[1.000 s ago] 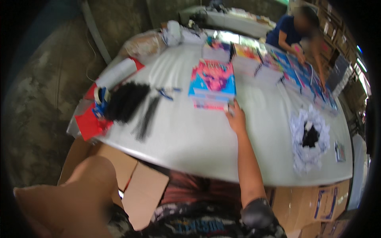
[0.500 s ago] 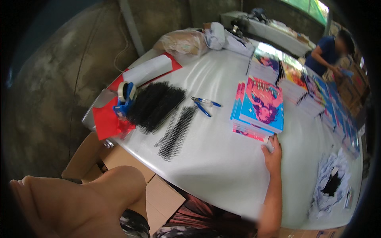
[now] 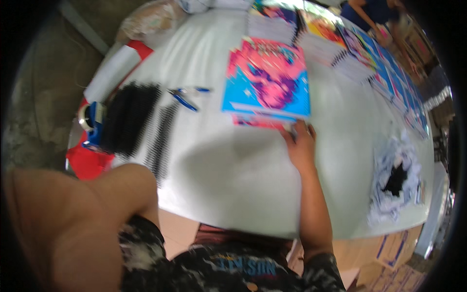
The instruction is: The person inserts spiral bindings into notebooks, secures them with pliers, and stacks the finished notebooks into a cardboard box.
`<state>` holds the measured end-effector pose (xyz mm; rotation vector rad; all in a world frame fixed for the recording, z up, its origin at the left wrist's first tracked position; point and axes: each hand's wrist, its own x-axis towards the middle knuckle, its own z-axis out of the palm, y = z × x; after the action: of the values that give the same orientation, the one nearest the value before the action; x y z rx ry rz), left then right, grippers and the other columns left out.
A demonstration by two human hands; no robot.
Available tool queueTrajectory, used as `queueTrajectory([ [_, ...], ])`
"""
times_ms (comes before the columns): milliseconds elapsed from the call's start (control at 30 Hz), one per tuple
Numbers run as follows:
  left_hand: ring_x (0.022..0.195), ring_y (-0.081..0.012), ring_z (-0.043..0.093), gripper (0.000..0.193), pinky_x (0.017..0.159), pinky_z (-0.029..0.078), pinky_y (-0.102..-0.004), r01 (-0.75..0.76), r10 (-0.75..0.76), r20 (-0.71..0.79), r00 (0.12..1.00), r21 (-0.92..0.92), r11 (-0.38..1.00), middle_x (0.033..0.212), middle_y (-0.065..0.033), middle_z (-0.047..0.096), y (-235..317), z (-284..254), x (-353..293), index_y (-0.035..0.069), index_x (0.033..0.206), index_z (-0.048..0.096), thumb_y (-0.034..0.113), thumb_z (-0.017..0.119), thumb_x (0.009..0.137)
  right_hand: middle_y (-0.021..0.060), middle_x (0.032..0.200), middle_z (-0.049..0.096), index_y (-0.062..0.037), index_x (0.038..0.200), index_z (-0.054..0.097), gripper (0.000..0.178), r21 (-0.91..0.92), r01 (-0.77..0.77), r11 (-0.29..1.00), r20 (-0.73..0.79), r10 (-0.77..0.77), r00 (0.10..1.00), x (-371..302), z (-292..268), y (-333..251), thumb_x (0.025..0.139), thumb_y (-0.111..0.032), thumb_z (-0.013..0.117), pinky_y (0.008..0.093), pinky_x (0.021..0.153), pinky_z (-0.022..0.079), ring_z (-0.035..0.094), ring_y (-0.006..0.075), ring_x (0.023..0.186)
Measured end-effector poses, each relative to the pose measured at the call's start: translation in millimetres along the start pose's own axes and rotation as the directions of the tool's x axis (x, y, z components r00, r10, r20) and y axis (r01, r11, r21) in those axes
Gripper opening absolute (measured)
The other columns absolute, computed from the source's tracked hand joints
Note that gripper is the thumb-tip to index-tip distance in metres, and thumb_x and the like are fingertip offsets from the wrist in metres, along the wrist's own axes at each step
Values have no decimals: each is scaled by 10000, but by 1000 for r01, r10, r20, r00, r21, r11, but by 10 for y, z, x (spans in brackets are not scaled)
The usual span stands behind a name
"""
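A stack of books (image 3: 266, 80) with pink and blue illustrated covers lies on the table, its lower books jutting out a little at the near side. My right hand (image 3: 302, 146) touches the stack's near edge by its right corner, thumb and fingers apart. Left of the stack lie blue-handled cutting pliers (image 3: 185, 100). Beyond them to the left is a thick pile of black spiral coils (image 3: 130, 119), with a smaller bundle of coils (image 3: 161, 141) beside it. Part of my left arm shows at the lower left; the hand itself is out of sight.
A blue tape dispenser (image 3: 96, 125) stands at the table's left edge near red sheets (image 3: 90, 163). Spiral-bound books (image 3: 321, 44) run along the far right side. Crumpled white material (image 3: 382, 192) with something black in it lies on the right. A person (image 3: 365, 14) works beyond.
The view has swung, so the table's contents sit farther left and higher. My right hand remains at the near edge of the book stack. The coils and pliers lie as before.
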<state>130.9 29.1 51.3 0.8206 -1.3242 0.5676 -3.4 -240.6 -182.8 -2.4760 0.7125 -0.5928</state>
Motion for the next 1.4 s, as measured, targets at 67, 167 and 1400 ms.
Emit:
queueTrajectory([
  [67, 972, -261, 589, 375, 850, 457, -359, 94, -95, 65, 993, 20, 995, 1079, -187, 610, -130, 168, -33, -34, 1089, 573, 266, 579, 865, 93, 1165, 572, -89, 1241, 448, 442, -32, -14, 999, -14, 13, 1000, 4, -8, -14, 847, -206, 611, 458, 1035, 257, 540, 259, 1091],
  [167, 981, -268, 589, 381, 856, 456, -366, 298, -343, 242, 908, 205, 932, 1083, -190, 609, -411, 481, -180, -34, 1089, 572, 273, 581, 863, 83, 1201, 560, -84, 1280, 414, 499, 17, -60, 998, 31, 59, 998, -6, -10, 0, 843, -209, 618, 452, 1037, 255, 527, 241, 1122],
  [1400, 746, -294, 639, 256, 621, 496, -375, 135, -570, 365, 736, 746, 652, 859, -90, 673, -517, 1206, -1180, 208, 1087, 646, 262, 574, 847, 194, 1465, 224, 55, 1426, 82, 836, 906, 122, 406, -69, -142, 987, -381, -430, -89, 794, -110, 603, 333, 1108, 148, 247, 264, 1352],
])
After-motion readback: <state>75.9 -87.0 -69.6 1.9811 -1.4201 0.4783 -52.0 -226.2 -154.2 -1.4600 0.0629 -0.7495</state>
